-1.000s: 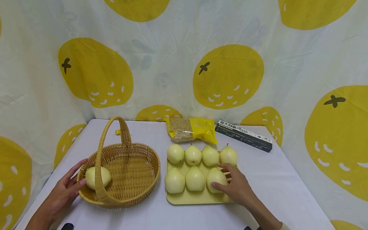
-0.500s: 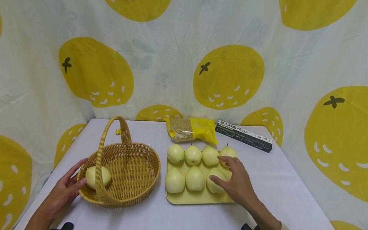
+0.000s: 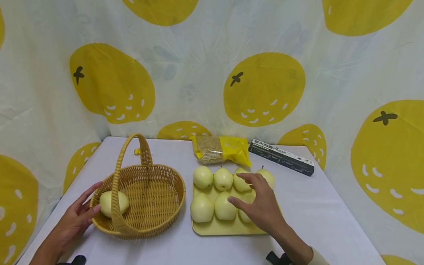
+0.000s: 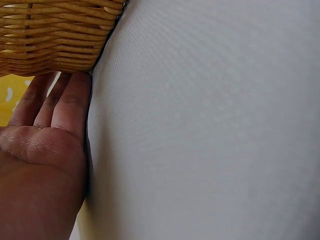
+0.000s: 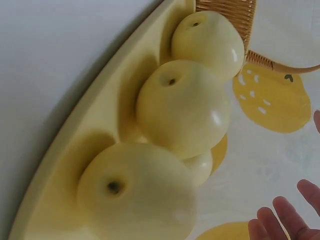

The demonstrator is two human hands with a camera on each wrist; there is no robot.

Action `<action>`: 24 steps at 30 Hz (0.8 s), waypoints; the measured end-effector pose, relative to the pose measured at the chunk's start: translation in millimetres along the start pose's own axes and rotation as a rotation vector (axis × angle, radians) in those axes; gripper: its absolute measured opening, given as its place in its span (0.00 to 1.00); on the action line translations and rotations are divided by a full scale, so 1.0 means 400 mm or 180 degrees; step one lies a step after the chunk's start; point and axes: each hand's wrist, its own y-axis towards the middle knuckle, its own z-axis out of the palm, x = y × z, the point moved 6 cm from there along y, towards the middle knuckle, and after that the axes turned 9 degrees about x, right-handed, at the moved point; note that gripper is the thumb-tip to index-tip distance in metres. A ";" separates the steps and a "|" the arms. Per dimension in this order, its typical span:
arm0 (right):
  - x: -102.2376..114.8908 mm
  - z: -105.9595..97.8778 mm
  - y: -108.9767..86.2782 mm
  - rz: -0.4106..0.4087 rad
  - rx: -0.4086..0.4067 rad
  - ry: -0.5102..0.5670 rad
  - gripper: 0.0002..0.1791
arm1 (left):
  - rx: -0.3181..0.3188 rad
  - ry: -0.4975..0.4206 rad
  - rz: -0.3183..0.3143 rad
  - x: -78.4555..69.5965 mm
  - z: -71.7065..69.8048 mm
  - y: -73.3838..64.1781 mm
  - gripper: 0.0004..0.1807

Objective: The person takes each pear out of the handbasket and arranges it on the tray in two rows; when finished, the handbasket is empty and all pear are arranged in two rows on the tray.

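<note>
In the head view, a wicker basket (image 3: pixel 155 209) with a tall arched handle holds one pale yellow pear (image 3: pixel 106 204) at its left end. My left hand (image 3: pixel 74 219) touches the basket's left side, its thumb at the rim. The left wrist view shows those fingers (image 4: pixel 70 107) straight against the woven wall. Over the right part of a pale yellow tray (image 3: pixel 217 229), my right hand (image 3: pixel 262 206) hovers with thumb and fingers spread, holding nothing. Two rows of pears sit on this tray, among them a front-row pear (image 3: pixel 225 206); the hand partly hides the right-hand ones.
Behind the tray lie a yellow bag of pasta (image 3: pixel 213 149) and a long black pasta box (image 3: pixel 281 157). A small yellow item (image 3: pixel 137 151) rests behind the basket. The white-covered table (image 3: pixel 175 258) meets a fruit-print curtain (image 3: pixel 187 69) at the back and sides.
My right hand has come off the right front pear, spread its fingers and moved up and to the left. That pear stays on the tray. My left hand holds its place at the basket.
</note>
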 end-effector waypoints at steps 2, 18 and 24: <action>0.018 0.006 0.008 -0.0049 0.0002 0.0080 0.39 | 0.0010 -0.0005 0.0030 -0.002 0.002 0.000 0.43; 0.152 0.117 0.084 -0.0476 0.0188 0.0598 0.35 | 0.0027 0.0139 0.0063 -0.007 0.006 -0.002 0.42; 0.194 0.168 0.111 -0.0564 0.0298 0.0729 0.35 | 0.0059 0.0089 0.0141 -0.001 0.007 -0.004 0.42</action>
